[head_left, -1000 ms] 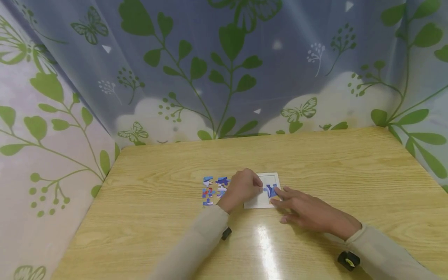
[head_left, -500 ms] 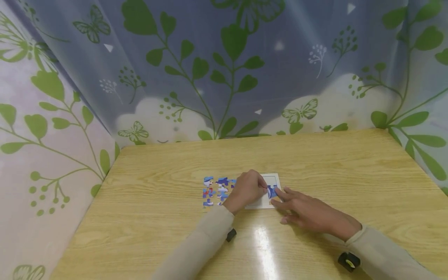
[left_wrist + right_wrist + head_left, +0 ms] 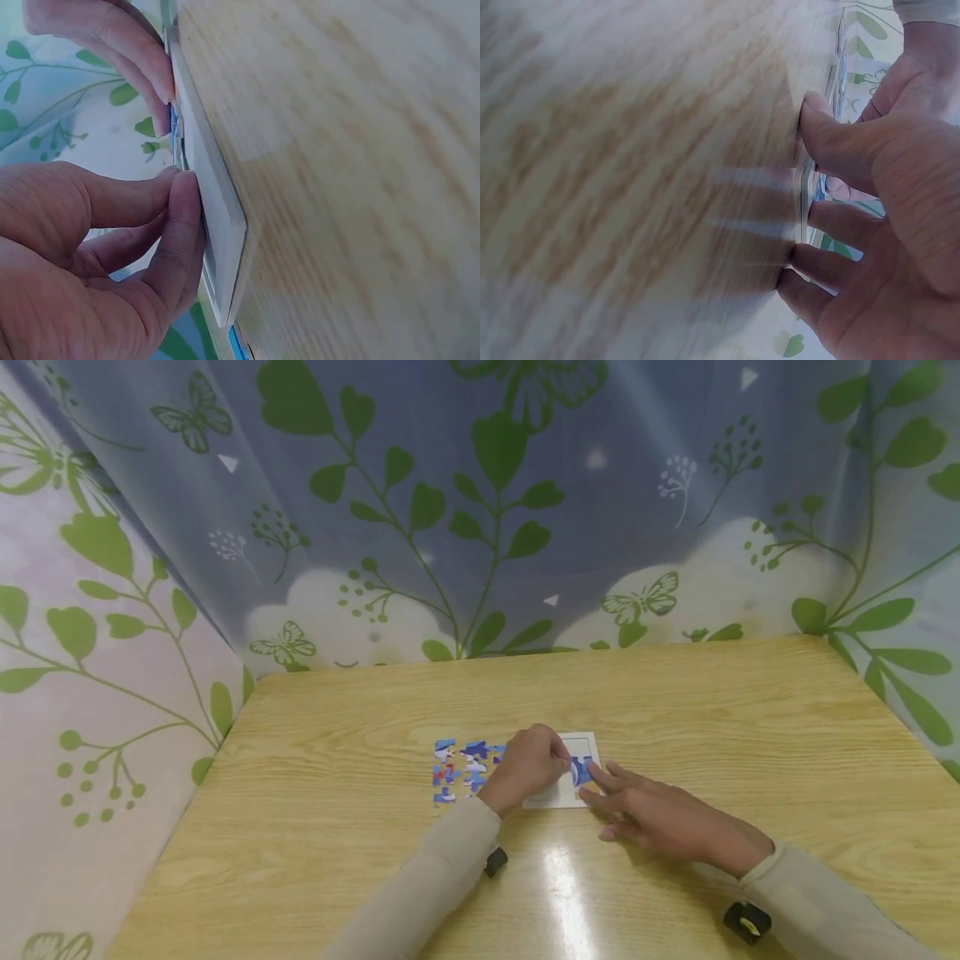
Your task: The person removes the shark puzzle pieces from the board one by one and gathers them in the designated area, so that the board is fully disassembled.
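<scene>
My left hand [image 3: 525, 764] pinches a small blue-and-white jigsaw piece [image 3: 574, 771] between thumb and forefinger, mostly hidden by the fingertips. It sits low over a white puzzle tray [image 3: 553, 797], right beside the blue and orange pieces [image 3: 585, 770] lying in the tray's right part. From the right, my right hand [image 3: 654, 812] reaches in with fingers extended, its fingertips on those pieces and the tray's right edge. In the left wrist view, the left thumb and finger meet close at the surface of the tray [image 3: 216, 217].
Several loose jigsaw pieces [image 3: 476, 750] lie in rows left of the tray, partly behind the left hand. All of it lies on a wood-grain table [image 3: 337, 735]. A leaf-patterned curtain [image 3: 420, 552] hangs at the table's back and sides.
My left hand has shifted slightly right with the pinched piece, up against the pieces in the tray, and has then stayed nearly still. The right hand has barely moved.
</scene>
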Tool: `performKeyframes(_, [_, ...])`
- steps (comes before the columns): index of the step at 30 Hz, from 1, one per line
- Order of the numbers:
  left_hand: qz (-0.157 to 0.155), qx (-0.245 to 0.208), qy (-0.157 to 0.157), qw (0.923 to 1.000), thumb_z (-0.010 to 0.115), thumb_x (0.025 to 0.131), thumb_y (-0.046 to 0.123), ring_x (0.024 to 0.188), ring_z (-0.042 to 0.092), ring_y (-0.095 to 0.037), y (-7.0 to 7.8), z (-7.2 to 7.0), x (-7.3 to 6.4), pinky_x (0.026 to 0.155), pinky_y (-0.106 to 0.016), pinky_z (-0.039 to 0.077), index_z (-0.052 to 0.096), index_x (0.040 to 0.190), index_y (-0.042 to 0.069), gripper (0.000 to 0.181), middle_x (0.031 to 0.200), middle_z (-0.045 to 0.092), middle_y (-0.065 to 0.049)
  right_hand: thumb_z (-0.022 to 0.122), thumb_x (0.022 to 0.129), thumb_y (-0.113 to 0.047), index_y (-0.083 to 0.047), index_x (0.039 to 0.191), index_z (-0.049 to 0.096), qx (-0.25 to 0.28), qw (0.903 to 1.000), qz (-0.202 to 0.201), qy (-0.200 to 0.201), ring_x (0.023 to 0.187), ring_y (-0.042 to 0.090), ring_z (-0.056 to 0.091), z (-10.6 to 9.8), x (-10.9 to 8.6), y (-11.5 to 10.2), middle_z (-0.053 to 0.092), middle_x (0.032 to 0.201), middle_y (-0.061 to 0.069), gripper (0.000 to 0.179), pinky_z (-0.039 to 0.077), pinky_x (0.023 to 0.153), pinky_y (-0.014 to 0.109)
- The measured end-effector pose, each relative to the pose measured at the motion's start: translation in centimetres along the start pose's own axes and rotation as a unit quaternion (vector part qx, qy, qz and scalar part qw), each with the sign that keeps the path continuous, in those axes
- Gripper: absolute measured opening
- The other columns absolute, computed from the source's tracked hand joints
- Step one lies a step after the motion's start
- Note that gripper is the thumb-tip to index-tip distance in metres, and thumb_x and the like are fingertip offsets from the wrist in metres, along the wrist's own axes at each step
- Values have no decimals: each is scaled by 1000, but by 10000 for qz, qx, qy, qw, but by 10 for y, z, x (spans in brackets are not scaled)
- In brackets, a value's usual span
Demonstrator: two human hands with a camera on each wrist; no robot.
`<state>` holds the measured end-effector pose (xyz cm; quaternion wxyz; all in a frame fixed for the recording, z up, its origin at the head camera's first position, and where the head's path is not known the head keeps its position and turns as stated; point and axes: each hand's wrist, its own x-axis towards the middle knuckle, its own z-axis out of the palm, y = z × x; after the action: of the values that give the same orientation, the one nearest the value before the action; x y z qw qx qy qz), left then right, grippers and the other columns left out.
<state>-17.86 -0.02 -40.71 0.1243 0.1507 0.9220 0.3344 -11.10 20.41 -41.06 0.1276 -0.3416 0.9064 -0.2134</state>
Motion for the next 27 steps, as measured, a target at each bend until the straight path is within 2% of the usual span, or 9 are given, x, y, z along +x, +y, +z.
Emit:
performKeyframes(7, [-127,-94,-112,9998,73,92,9,80,63,-14,0,-1,1,73,-28,54,78,92,7,5,93,73,-2,67,98,-25,-3,146,52,-18,10000,35,-12,141,56,28,1,0,1,29,158,27,55,44,97,66])
performKeyframes(12, [-161,-171,-161,9996,75,90,12,80,62,-13,-2,-1,2,72,-29,52,79,87,9,6,92,73,1,67,98,-24,-1,146,51,72,10000,24,-24,141,56,27,1,-1,1,27,158,27,55,43,99,67])
performKeyframes(19, [-123,-185,23,9998,80,86,13,76,61,-12,-4,1,4,66,-26,49,79,81,12,5,86,73,2,67,98,-25,-1,146,50,126,9999,77,-61,142,55,27,1,-1,1,26,159,27,56,44,99,65])
performKeyframes(27, [-156,-269,159,9994,80,84,13,78,62,-11,-4,-1,2,67,-26,49,79,79,13,6,87,74,4,66,99,-25,-1,146,50,124,9999,43,-70,142,56,26,1,-1,1,26,159,27,56,44,98,66])
